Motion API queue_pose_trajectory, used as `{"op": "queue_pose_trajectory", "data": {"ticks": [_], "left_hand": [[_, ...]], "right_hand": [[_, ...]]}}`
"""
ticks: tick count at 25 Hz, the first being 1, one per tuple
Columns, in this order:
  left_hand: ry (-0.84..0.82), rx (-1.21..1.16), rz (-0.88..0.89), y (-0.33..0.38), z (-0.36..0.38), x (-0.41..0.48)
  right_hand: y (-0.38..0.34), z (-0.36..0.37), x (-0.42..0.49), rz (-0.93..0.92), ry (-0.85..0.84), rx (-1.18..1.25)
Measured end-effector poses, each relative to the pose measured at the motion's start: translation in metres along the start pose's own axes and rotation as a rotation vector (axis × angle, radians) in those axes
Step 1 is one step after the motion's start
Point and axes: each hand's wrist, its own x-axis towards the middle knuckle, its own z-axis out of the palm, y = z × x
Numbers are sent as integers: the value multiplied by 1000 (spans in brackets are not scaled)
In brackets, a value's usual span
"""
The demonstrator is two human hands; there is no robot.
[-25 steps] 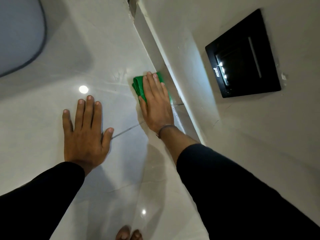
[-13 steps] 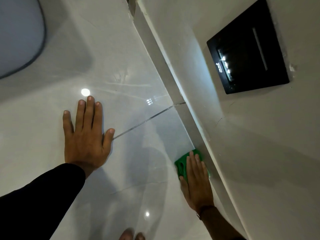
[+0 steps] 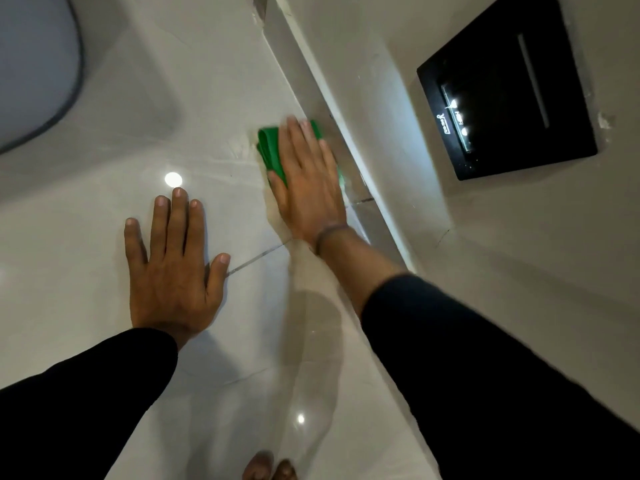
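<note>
Bare toes (image 3: 270,467) are showing nearest, well short of the grout line (image 3: 259,257) in the glossy tiled floor (image 3: 104,188). The left hand (image 3: 173,271) is lying flat and bracing, fingers straight and spread, holding nothing, with the thumb tip just beside the line's left end. Just past the line, the right hand (image 3: 308,178) is pressing flat on the folded green cloth (image 3: 272,147), fingers straight, not curled round it. The cloth is sitting beyond the line, tight against the skirting strip (image 3: 317,95). Farther right of the line, a black wall panel (image 3: 505,88) is glowing, and a grey rounded fixture (image 3: 31,64) is sitting far left. Likely risks: the flat palm sliding off the cloth since nothing is gripping it, the bracing hand slipping on damp tile, or knuckles scraping the skirting.
</note>
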Motion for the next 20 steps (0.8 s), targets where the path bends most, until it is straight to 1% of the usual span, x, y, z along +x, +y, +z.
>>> {"op": "queue_pose_trajectory", "data": {"ticks": [1, 3, 6, 8, 9, 12, 14, 15, 17, 20], "left_hand": [[-1, 4, -3, 0, 0, 0], [0, 8, -7, -1, 0, 0], [9, 8, 1, -1, 1, 0], [10, -1, -4, -1, 1, 0], [9, -7, -6, -1, 0, 0], [3, -18, -7, -1, -1, 1], [1, -16, -11, -1, -1, 1], [-1, -14, -13, -1, -1, 0], [2, -17, -8, 0, 0, 0], [7, -11, -11, 0, 0, 0]], "right_hand": [[-9, -1, 24, -3, 9, -18], [-18, 1, 42, -1, 27, -37], [-4, 4, 6, -11, 54, 36], [14, 7, -52, 12, 25, 92], [27, 11, -90, 38, 6, 81], [67, 25, -223, 141, -39, -72], [86, 28, -303, 214, -138, -126], [91, 25, -328, 234, -202, -125], [96, 20, -337, 226, -267, -125], [81, 14, -277, 133, -218, -123]]}}
